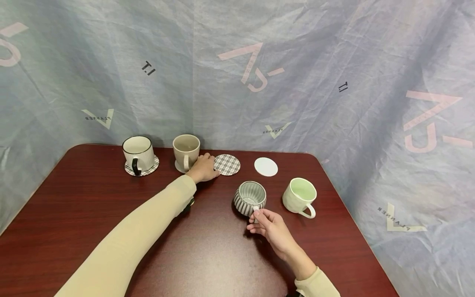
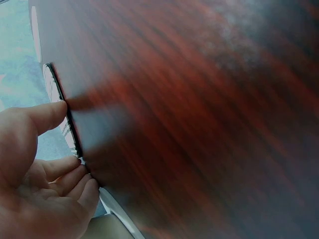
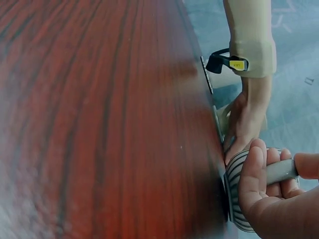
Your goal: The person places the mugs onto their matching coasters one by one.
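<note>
My right hand (image 1: 272, 231) grips the handle of a grey-and-white striped mug (image 1: 245, 205), thumb on top. The mug is upright; whether its base touches the table I cannot tell. In the right wrist view, the fingers (image 3: 253, 172) lie along the side of the striped mug (image 3: 238, 216). At the back, my left hand (image 1: 205, 168) touches the left edge of a round checked coaster (image 1: 228, 165). The left wrist view shows the thumb (image 2: 52, 113) at the rim of this coaster (image 2: 54, 87), apart from the other fingertips. A beige mug (image 1: 185, 150) stands just left of that hand.
A white mug (image 1: 144, 156) with a black handle stands on a checked coaster (image 1: 129, 168) at back left. A plain white coaster (image 1: 266, 166) lies right of the checked one. A pale green mug (image 1: 297, 201) stands at right. Cloth (image 1: 193, 82) hangs behind the table (image 1: 85, 231).
</note>
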`<state>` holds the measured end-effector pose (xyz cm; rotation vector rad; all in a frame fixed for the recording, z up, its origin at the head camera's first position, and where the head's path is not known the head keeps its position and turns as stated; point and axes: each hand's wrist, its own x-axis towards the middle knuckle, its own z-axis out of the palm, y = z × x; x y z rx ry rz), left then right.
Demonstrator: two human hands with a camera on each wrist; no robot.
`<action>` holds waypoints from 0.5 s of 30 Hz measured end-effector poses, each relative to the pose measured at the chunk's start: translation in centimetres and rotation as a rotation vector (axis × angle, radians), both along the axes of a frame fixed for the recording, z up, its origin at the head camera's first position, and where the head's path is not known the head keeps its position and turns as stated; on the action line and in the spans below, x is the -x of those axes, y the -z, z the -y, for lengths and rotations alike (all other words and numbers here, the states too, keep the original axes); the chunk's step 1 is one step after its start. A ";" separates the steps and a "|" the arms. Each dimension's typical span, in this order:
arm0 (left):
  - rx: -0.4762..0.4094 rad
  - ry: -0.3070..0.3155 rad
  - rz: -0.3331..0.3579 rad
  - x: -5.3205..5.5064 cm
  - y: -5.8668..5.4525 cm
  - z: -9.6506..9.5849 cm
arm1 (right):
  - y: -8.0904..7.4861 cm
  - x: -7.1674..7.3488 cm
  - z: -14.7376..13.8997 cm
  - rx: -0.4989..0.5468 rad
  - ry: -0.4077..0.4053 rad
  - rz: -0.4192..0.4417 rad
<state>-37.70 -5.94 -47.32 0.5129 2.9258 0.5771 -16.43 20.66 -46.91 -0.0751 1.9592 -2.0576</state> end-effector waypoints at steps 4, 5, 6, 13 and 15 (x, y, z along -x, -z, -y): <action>-0.008 0.002 -0.004 0.0 0.2 0.0 | -0.2 0.0 0.0 0.005 0.014 -0.001; -0.010 0.002 -0.004 0.1 0.2 0.0 | -0.2 0.0 0.0 0.009 0.020 0.000; -0.012 0.003 -0.003 0.1 0.3 0.0 | -0.3 0.0 0.0 0.014 0.026 0.000; 0.001 0.003 -0.010 0.0 0.1 0.0 | -0.7 0.1 0.2 0.046 0.054 -0.021; 0.004 0.003 -0.010 -0.1 0.0 0.0 | -0.8 0.2 0.3 0.049 0.052 -0.034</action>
